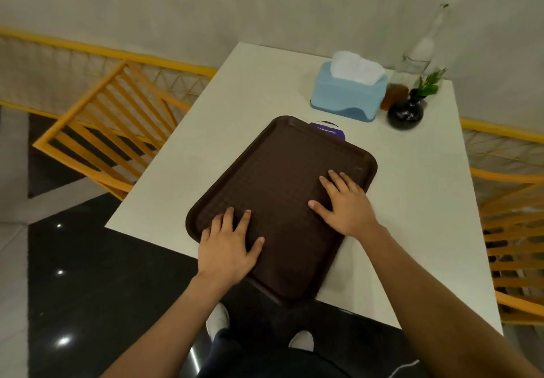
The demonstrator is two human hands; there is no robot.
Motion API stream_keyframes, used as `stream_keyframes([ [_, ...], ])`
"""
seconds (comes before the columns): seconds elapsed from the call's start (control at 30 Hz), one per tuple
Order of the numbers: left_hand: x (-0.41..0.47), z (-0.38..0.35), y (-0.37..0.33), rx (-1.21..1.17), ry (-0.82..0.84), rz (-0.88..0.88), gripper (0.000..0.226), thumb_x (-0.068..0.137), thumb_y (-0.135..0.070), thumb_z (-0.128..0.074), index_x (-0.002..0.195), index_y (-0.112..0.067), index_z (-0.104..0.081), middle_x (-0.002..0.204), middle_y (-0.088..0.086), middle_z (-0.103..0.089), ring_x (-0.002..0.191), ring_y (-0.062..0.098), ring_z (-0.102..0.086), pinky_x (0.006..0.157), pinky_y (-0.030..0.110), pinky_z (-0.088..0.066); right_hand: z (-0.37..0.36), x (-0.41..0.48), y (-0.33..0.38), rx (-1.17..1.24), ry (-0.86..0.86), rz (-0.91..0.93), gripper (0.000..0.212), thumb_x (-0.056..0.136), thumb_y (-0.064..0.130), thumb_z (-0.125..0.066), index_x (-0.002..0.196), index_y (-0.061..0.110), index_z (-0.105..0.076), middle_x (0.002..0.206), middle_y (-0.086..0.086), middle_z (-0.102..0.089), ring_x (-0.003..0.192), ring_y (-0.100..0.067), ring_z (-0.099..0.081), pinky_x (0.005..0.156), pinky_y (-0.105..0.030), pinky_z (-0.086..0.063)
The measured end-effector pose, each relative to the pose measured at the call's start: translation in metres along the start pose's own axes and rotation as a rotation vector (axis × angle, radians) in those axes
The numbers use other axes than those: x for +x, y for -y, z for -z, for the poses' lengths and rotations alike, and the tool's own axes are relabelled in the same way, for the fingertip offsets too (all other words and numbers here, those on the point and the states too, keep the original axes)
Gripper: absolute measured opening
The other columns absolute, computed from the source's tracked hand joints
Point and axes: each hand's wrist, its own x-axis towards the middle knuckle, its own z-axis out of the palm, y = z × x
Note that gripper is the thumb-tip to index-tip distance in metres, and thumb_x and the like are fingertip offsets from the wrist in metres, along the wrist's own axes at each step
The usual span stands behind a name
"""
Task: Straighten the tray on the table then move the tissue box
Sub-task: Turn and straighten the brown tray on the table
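Observation:
A dark brown tray (282,171) lies askew on the white table (235,112), its near corner hanging past the table's front edge. My left hand (228,245) rests flat on the tray's near left part, fingers spread. My right hand (346,204) lies flat on the tray's right side, fingers apart. Neither hand grips anything. A light blue tissue box (347,95) with a white tissue sticking out stands beyond the tray, toward the table's far right.
A purple card (328,130) peeks out from under the tray's far edge. A black round vase (406,112) with a green sprig, a small brown object (391,96) and a clear glass bottle (421,50) stand right of the tissue box. Orange chairs (109,124) flank the table.

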Motion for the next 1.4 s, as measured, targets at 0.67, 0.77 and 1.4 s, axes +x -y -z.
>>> stream_keyframes([
  [0.67,0.096,0.036,0.076,-0.173,-0.182,-0.111,0.040,0.103,-0.026,-0.046,0.142,-0.017,-0.053,0.118,0.008,-0.056,0.100,0.027,-0.059,0.074,0.042,-0.057,-0.018,-0.053,0.057,0.423,-0.377,-0.622,0.046,0.103,0.034,-0.053,0.146,0.021,-0.044,0.133,-0.009,-0.054,0.106,-0.029,-0.064,0.089,-0.044,-0.054],
  [0.77,0.099,0.027,0.090,-0.192,-0.199,-0.129,0.044,0.103,-0.027,-0.046,0.147,-0.020,-0.049,0.114,0.005,-0.055,0.088,0.020,-0.058,0.064,0.033,-0.053,-0.024,-0.052,0.067,0.358,-0.336,-0.598,0.043,0.106,0.025,-0.043,0.149,0.017,-0.042,0.129,-0.009,-0.062,0.108,-0.032,-0.064,0.094,-0.051,-0.053],
  [1.4,0.130,0.017,0.172,-0.179,-0.253,-0.164,0.052,0.105,-0.026,-0.044,0.156,-0.017,-0.036,0.154,0.006,-0.048,0.145,0.027,-0.040,0.121,0.044,-0.027,-0.025,0.020,0.128,0.208,-0.352,-0.554,0.048,0.105,0.030,-0.044,0.149,0.010,-0.043,0.148,-0.015,-0.048,0.138,-0.036,-0.039,0.112,-0.056,-0.034],
])
